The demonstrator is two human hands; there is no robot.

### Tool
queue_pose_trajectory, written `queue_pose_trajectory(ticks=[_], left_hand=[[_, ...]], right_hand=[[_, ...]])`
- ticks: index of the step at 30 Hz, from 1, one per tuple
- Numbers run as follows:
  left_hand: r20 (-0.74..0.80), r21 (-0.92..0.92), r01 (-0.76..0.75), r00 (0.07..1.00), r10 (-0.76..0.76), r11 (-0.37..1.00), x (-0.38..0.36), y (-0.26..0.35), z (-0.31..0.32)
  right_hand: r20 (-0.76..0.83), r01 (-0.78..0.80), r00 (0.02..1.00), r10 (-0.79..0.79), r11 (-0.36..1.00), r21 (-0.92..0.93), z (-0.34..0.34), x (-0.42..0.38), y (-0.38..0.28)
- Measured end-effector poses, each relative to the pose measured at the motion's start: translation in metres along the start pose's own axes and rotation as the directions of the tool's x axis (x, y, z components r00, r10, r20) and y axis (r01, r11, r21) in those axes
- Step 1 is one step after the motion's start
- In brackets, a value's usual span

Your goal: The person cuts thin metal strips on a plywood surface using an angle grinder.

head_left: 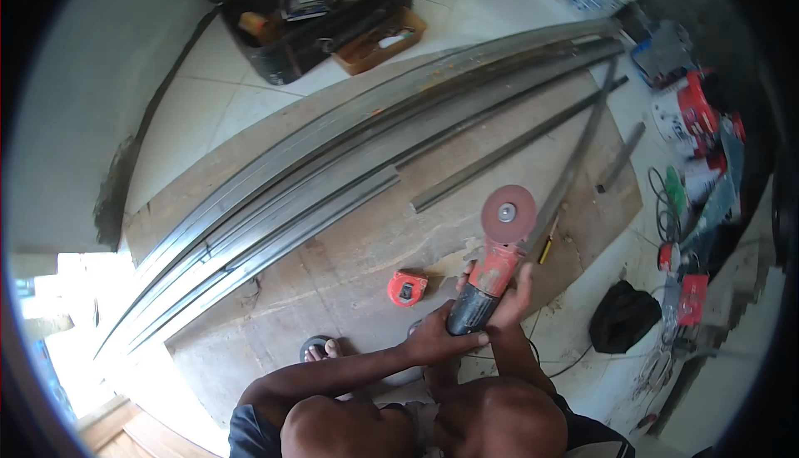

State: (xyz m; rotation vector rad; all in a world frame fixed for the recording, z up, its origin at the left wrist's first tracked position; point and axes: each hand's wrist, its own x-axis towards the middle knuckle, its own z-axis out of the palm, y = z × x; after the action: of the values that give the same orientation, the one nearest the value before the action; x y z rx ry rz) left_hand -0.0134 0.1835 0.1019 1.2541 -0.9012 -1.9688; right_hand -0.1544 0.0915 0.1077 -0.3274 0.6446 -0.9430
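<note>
A: From my feed I see a white tiled floor (250,75) with a worn plywood board (349,250) laid over it, and a bundle of long steel strips (333,175) running from seven o'clock up to two o'clock across the board.

B: And the hands?

A: Both are wrapped around an angle grinder (491,275) near the board's five o'clock edge. The left hand (441,337) is closed around the dark rear of the body; the right hand (512,296) is closed around the red part nearer the head. The grinder's long axis points toward one o'clock, with the cutting disc (508,214) at the far end, face turned up toward me.

B: What lies nearest the disc?

A: A single thin steel bar (574,163), just beside the disc at its two o'clock side, itself running toward one o'clock. I can't tell if disc and bar touch. The right hand is the nearer one to it.

B: Anything else?

A: A red tape measure (407,288) at nine o'clock from the grinder, an open tool case (275,50) at eleven. The clutter at three o'clock is too distorted to name, and the grinder's cord is mostly hidden behind the arms.
</note>
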Motion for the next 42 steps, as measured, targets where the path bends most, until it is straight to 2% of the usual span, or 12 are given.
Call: queue_pose_trajectory(ticks=[3,8,9,10,15,17,19,23,26,29,34,42], left_hand=[[0.053,-0.295,-0.089,0.993,0.109,0.951,-0.001,0.005,0.004],[0.003,-0.08,-0.192,0.981,0.193,0.978,0.004,-0.01,-0.01],[0.035,-0.1,-0.138,0.989,0.142,0.985,-0.002,-0.005,-0.013],[0.035,-0.114,-0.135,0.99,0.14,0.984,0.0,-0.012,-0.014],[0.021,-0.162,-0.168,0.985,0.173,0.972,0.03,-0.05,-0.006],[-0.08,0.118,-0.378,0.918,0.389,0.918,0.05,-0.075,-0.007],[-0.094,0.079,-0.306,0.945,0.313,0.949,0.017,-0.043,-0.018],[0.027,-0.184,-0.291,0.953,0.301,0.939,-0.007,-0.031,-0.006],[0.242,0.147,-0.204,0.956,0.165,0.968,-0.025,0.012,-0.038],[0.307,0.247,-0.334,0.917,0.254,0.909,-0.01,0.0,-0.056],[0.176,0.767,-0.422,0.863,0.473,0.484,0.039,0.017,-0.062],[0.331,0.873,-0.443,0.845,0.419,0.204,0.257,0.047,0.041]], right_hand=[[0.039,-0.037,0.999,0.031,0.981,0.19,-0.008,0.001,-0.002],[0.145,-0.287,0.954,0.262,0.938,0.196,-0.078,0.022,-0.006],[-0.036,-0.057,0.998,0.055,0.996,-0.066,-0.105,0.023,0.007],[0.007,-0.129,0.992,0.13,0.99,-0.06,-0.099,0.037,0.027],[0.239,-0.132,0.966,0.096,0.981,0.14,-0.074,0.047,0.024],[0.299,-0.116,0.953,0.047,0.969,0.218,-0.063,0.043,0.014],[0.342,-0.084,0.939,-0.025,0.951,0.299,-0.055,0.035,0.01],[-0.205,0.068,0.974,-0.095,0.988,-0.138,-0.064,0.003,0.027],[-0.196,-0.216,0.959,0.204,0.975,-0.045,-0.018,-0.018,0.015],[-0.329,-0.03,0.944,0.026,1.0,-0.008,-0.028,-0.046,-0.003],[-0.429,0.257,0.881,-0.198,0.963,0.084,-0.03,-0.11,-0.062],[-0.453,0.55,0.68,-0.576,0.81,-0.205,-0.018,-0.24,-0.131]])
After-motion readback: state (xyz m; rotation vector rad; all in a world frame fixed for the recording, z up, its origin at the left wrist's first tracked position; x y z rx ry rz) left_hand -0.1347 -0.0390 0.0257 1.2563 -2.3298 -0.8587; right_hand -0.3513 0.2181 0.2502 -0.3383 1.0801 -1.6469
